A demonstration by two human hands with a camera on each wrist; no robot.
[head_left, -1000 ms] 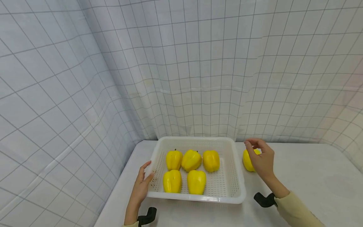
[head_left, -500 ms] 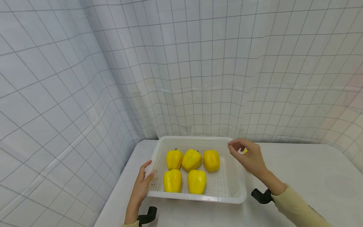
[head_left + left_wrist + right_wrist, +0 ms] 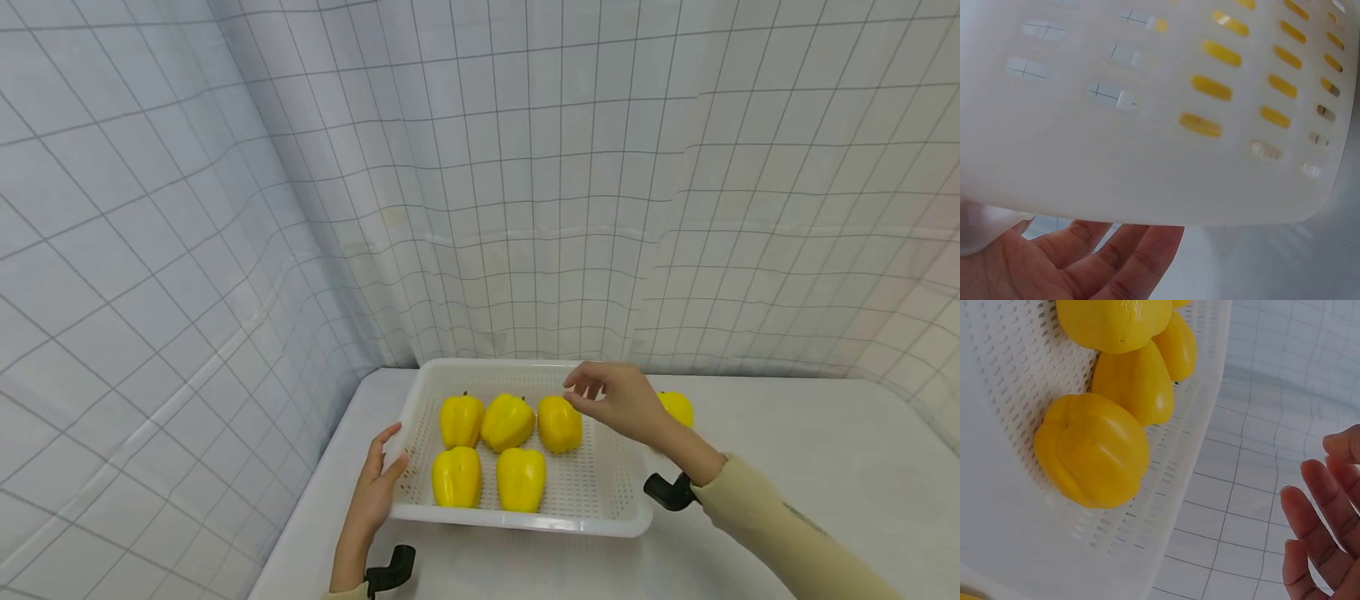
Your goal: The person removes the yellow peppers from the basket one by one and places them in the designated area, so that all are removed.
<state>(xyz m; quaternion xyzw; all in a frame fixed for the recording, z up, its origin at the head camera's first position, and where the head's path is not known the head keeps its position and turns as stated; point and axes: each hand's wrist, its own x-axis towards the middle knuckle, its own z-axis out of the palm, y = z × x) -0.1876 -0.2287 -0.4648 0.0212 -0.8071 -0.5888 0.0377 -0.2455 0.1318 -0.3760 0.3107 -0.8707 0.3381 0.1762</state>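
A white perforated plastic basket (image 3: 592, 527) sits on the table with several yellow bell peppers in it, three in a back row, among them the back-right pepper (image 3: 559, 423). My left hand (image 3: 371, 492) holds the basket's left rim; in the left wrist view its fingers (image 3: 1129, 256) pass behind the rim and their tips are hidden. Above the basket's back right part is my right hand (image 3: 618, 400), its fingers loosely bent and apart from the thumb, holding nothing. Another yellow bell pepper (image 3: 677, 408) lies on the table right of the basket, partly hidden by the right wrist.
The white table (image 3: 810, 467) reaches out to the right of the basket. A white curtain (image 3: 540, 208) with a dark grid hangs behind it and along the left. Black mounts (image 3: 392, 570) are strapped at both wrists.
My right hand has moved left from beside the single pepper to over the basket, carrying nothing. That pepper remains on the table. The left hand and the basket have stayed put.
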